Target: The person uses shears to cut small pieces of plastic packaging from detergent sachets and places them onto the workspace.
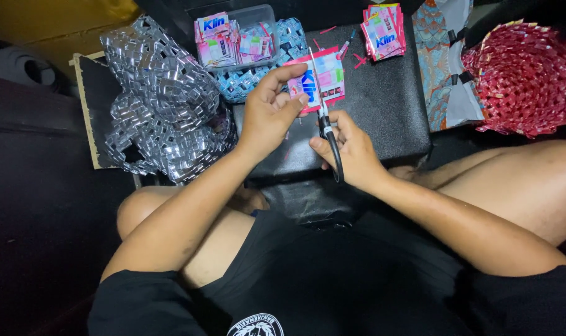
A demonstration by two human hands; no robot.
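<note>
— Over the middle of the black padded block (pixel 382 106), what are the hands doing?

— The left hand (pixel 267 112) pinches a flat pink and blue plastic sachet (pixel 323 78) between thumb and fingertips, holding it above the block's left half. The right hand (pixel 351 149) is closed through the black handles of a pair of steel scissors (pixel 323 115), and the blades run up across the sachet, pointing far.

— How much room is around them?

— Right of the sachet the block top is mostly bare, with only a few thin pink offcut strips (pixel 358 60) lying far from the hands. A small stack of pink sachets (pixel 382 28) sits at the far edge, well apart from the scissors.

— And on the left?

— Crowded. A clear plastic tub full of pink sachets (pixel 236 37) stands just beyond the left hand, with a blue woven strip (pixel 249 84) under and beside it. Farther left a silver woven foil mat (pixel 158 106) spreads over a dark board (pixel 93 106) and comes close to the block's left edge.

— The right edge?

— A patterned cloth bag (pixel 445 68) hangs past it, and a red woven foil piece (pixel 526 74) lies farther right, near the person's knee.

— The near edge?

— Both forearms cross it; the right wrist rests just at that edge.
</note>
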